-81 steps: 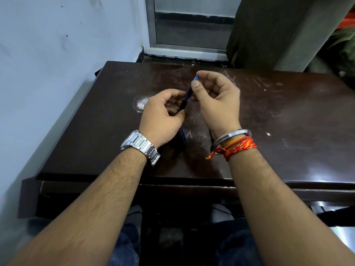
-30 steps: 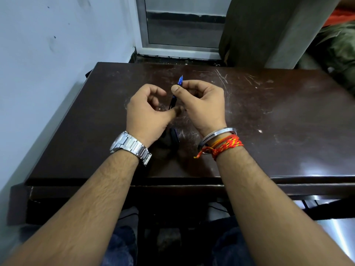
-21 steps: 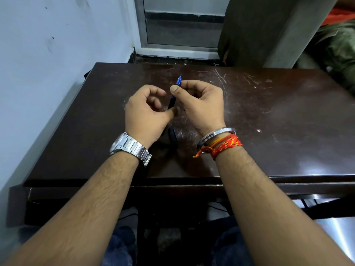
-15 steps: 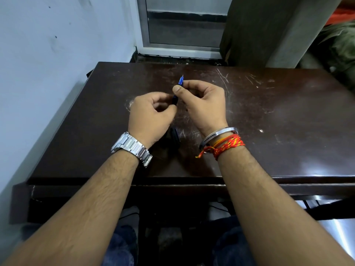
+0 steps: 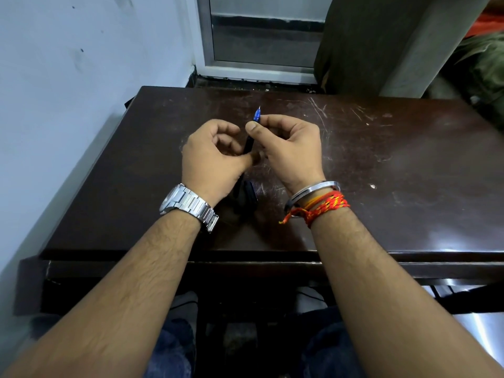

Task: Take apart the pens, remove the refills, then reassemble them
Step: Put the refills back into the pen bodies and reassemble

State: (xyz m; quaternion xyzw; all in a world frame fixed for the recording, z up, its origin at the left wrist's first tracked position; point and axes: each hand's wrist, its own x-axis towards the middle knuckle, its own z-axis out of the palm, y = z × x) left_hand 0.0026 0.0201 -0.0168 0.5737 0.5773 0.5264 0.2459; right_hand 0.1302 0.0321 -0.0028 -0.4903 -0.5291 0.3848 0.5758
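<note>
A dark pen (image 5: 249, 143) with a blue tip section stands tilted between both hands above the dark brown table (image 5: 395, 170), its point aimed away from me. My right hand (image 5: 289, 151) pinches the pen near the blue tip with thumb and forefinger. My left hand (image 5: 212, 159) curls around the pen's lower barrel, thumb pressed against it. Other dark pens (image 5: 246, 196) lie on the table below my hands, partly hidden by my left wrist.
A pale wall runs along the table's left edge. A metal-framed door panel (image 5: 261, 36) and a dark curtain (image 5: 368, 45) stand behind the far edge. The tabletop is scratched. My knees show below the near edge.
My left hand's fingers have uncurled and re-gripped on the lower barrel while my right hand stayed pinched near the tip. The pen has stayed in about the same place.
</note>
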